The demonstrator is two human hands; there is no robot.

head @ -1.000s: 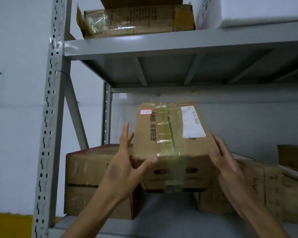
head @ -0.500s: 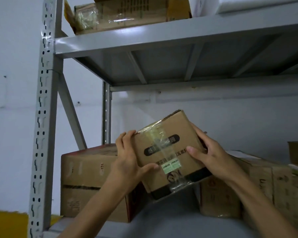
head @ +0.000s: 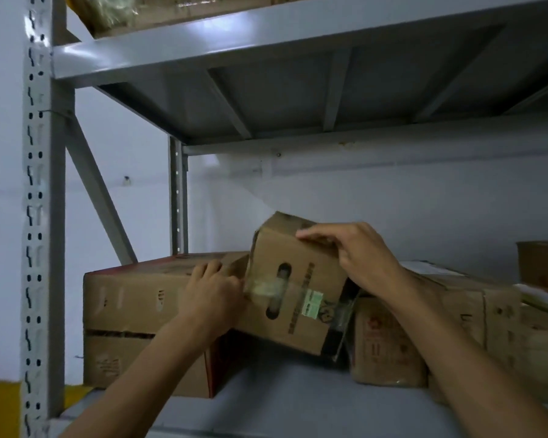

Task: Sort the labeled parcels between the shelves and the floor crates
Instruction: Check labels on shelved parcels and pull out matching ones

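I judge I'm mid-placement, tipping the parcel (head: 295, 289) into the gap on the shelf (head: 298, 403) between the big box (head: 133, 314) and the taped box (head: 389, 339). My right hand (head: 358, 254) curls over its top edge and my left hand (head: 214, 290) grips its left side. Next it needs lowering flat into the gap.

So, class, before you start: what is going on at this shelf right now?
A person is holding a small brown cardboard parcel, tilted, over the grey metal shelf. The left hand grips its left edge and the right hand holds its top corner. The parcel sits in the gap between a large brown cardboard box on the left and a taped cardboard box on the right. Whether it touches the shelf cannot be told.
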